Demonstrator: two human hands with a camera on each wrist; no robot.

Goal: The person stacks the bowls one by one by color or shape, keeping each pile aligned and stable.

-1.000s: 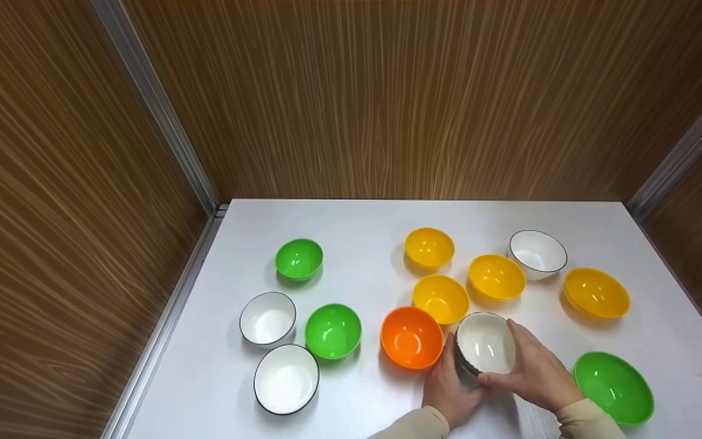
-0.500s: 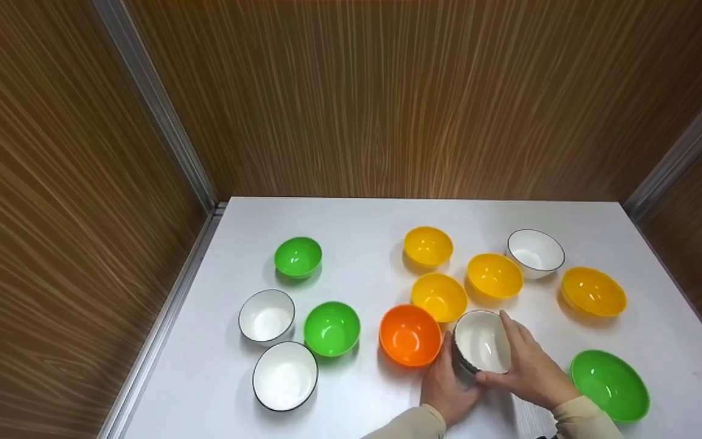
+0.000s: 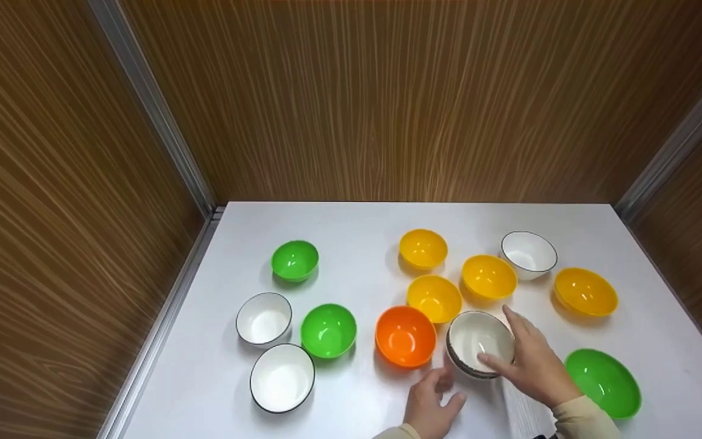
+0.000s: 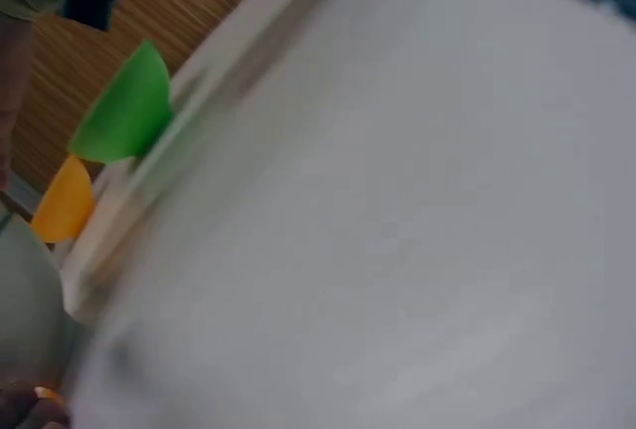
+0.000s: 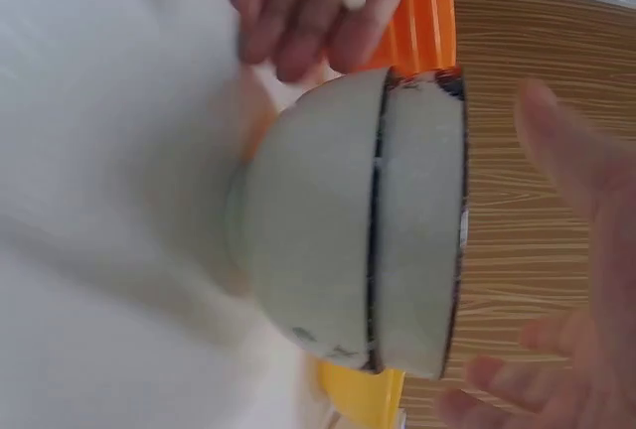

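Two cream bowls with dark, chipped rims stand nested on the table; the upper bowl shows its inside in the head view. From the side in the right wrist view, the lower bowl carries the upper one a little above its rim. My right hand hovers at the stack's right side, fingers spread, thumb over the rim; the right wrist view has a gap between them. Just front-left of the stack is my left hand, its fingers loosely bent around nothing. An orange bowl stands left of the stack.
Several yellow bowls stand behind the stack, with a white bowl at back right. A green bowl is beside my right wrist. On the left are green bowls and dark-rimmed white bowls. Wood-grain panels enclose the table.
My left hand has let go of the stack and drawn back toward the front left. My right hand has loosened from the upper bowl, which now sits more level.
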